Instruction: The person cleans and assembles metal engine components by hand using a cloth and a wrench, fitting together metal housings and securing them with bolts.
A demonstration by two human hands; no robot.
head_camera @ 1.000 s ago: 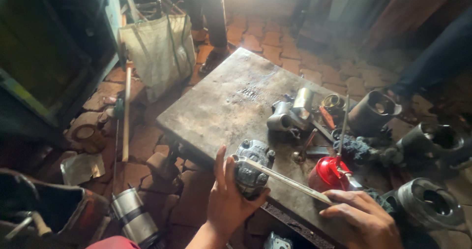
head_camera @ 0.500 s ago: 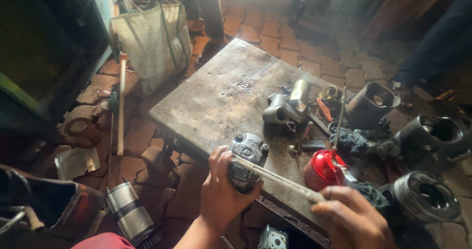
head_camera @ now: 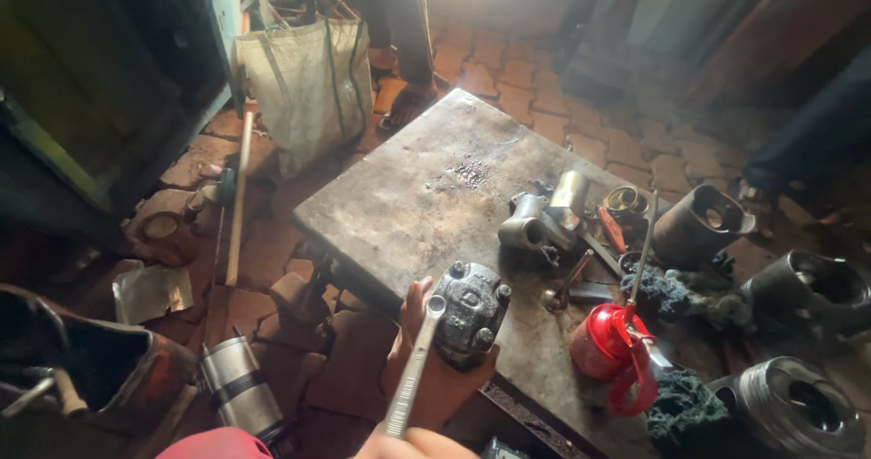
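A: At the near edge of the bench [head_camera: 408,205], what does the left hand [head_camera: 435,377] hold?

B: Its fingers [head_camera: 415,305] are clamped around a grey metal housing [head_camera: 467,312] with bolt heads at its corners, held just over the bench's near edge. The thumb lies up the housing's left side.

A: And the right hand [head_camera: 413,445]?

B: Only a small part shows at the bottom of the view. It grips the lower end of a ring spanner [head_camera: 413,368]; I cannot tell how its fingers are closed, as they are cut off. The spanner rises at a slant, and its ring end sits at the housing's upper left corner.

A: What else lies on the bench?

B: Toward the right edge: a red oil can [head_camera: 606,346] with a long thin spout, a pale cast metal part [head_camera: 544,219], a dark rag [head_camera: 671,296], and a dark cylinder sleeve [head_camera: 699,223].

A: Off the bench?

B: On the brick floor [head_camera: 544,96], a pale woven sack [head_camera: 308,87] stands beyond the far left corner, a wooden handle [head_camera: 238,196] leans at left, and 1 ribbed piston [head_camera: 240,391] lies near the front left.
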